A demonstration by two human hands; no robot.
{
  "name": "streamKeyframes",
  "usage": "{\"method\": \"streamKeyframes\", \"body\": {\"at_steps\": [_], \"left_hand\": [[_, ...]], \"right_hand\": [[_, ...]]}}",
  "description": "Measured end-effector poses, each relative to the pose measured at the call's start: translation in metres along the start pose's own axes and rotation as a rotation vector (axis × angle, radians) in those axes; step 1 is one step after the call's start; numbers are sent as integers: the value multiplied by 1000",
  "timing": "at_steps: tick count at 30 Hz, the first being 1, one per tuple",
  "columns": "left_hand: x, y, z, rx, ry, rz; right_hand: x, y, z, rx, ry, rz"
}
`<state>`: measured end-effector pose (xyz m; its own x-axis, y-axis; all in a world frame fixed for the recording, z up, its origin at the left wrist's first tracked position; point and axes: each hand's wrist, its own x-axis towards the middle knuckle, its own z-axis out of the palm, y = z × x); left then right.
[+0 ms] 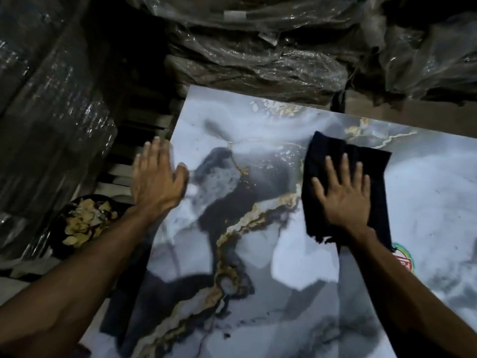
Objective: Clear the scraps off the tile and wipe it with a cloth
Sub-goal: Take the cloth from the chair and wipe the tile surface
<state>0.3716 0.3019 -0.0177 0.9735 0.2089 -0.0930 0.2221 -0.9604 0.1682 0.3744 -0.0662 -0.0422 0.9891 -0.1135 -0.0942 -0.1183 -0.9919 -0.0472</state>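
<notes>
Tile (271,267), glossy and marbled in grey, white and black with gold veins, fills most of my view and lies flat in front of me, its far edge against a stack of plastic-wrapped bundles (258,55). On its right half I see the cloth (322,156), dark and rumpled, lying directly on the surface. My right hand (343,200) is pressed flat on top of that cloth, fingers spread apart, palm down, not clenched around it. A round green and red sticker (404,257) peeks out at the cloth's lower right corner. My left hand (157,177) rests open on the tile's left edge, fingers straight and close together, with the fingertips reaching past the edge; it holds nothing. Left of the tile and lower down sits a dark bowl (55,233) filled with pale yellowish scraps (82,223). Further left stands more wrapped material (46,99), dim and hard to make out.
</notes>
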Motion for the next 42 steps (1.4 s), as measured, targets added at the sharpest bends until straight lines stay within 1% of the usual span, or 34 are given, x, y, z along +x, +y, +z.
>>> {"method": "streamKeyframes", "body": {"at_steps": [1,3,5,7,9,12,14,16,17,18,19,20,22,23,26,27,28,30,33,36,38,39,42], "left_hand": [[8,-9,3,5,-23,-9],[17,-19,11,-34,-60,28],[20,-22,20,-103,-71,60],[24,-24,24,-139,-62,64],[26,-23,23,-158,-71,68],[26,-18,24,-244,-123,72],[26,-18,26,-264,-106,81],[27,-22,27,-240,-78,94],[27,-23,28,-229,-69,97],[26,-24,28,-226,-60,96],[26,-25,28,-229,-50,95],[26,-24,28,-239,-38,95],[26,-27,28,-265,-2,95],[25,-28,29,-275,20,93],[22,-32,32,-285,97,61],[20,-31,30,-290,108,43],[18,-29,28,-300,113,27],[16,-26,23,-310,109,4],[15,-23,20,-282,78,-14],[16,-22,23,-258,35,-27],[19,-22,24,-245,28,-27],[20,-21,24,-240,28,-23],[21,-22,24,-243,24,1]], "right_hand": [[12,-3,-1,-3,-15,61],[40,-18,-1,3,-33,156],[69,-41,0,6,1,185],[96,-69,1,9,16,173],[117,-99,1,5,0,133],[141,-149,4,-3,23,38],[155,-193,5,-2,18,-43],[165,-239,8,9,-35,-147],[167,-260,9,-3,-19,-200],[167,-278,13,-36,58,-235],[164,-293,14,-33,82,-237],[160,-304,15,-24,59,-273],[149,-315,14,-32,-67,-391],[142,-314,17,-52,-56,-441],[110,-302,20,43,-10,-518],[91,-293,23,48,11,-546],[72,-282,26,27,-12,-592],[30,-256,28,41,40,-628],[-18,-205,21,35,69,-522],[-43,-152,15,18,25,-268],[-41,-127,7,6,8,-73],[-34,-118,3,11,-25,10],[3,-109,-5,69,-98,163]]}}
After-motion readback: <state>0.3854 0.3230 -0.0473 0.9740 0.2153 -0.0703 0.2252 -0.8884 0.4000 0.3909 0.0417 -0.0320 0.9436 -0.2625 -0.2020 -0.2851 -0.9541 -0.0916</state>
